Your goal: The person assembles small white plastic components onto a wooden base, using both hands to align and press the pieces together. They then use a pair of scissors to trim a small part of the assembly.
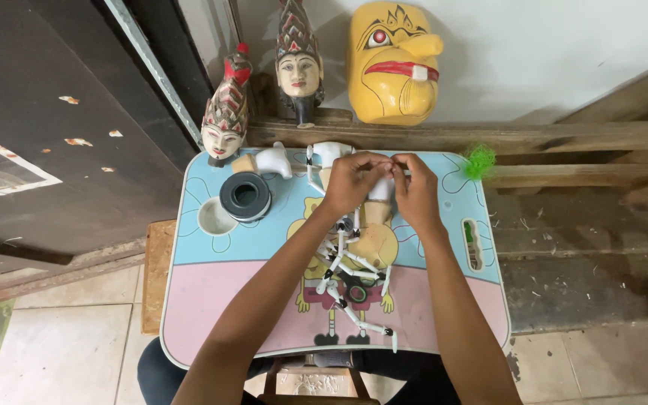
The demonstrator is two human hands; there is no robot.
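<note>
- A small carved head [224, 118] with a red-tipped headdress stands at the far left corner of the tabletop [204, 300], which is blue on its far half and pink on its near half.
- Just right of that head lies a black tape roll [245, 196], partly over a round cup recess [214, 217].
- A taller carved head [298, 60] stands on the wooden ledge behind, and a white carved piece [274, 160] lies on the far edge below it.
- The left hand [352, 180] is closed, fingertips pinching the top of a pale wooden puppet body [373, 236] at the far middle of the tabletop.
- White jointed arms [346, 281] of the puppet sprawl toward the near edge, between the two forearms.
- The right hand [416, 191] is closed too, pinching the same spot, its fingertips touching the left's.
- A yellow mask [393, 64] leans against the wall behind.
- A green tuft [478, 161] sits at the far right corner.
</note>
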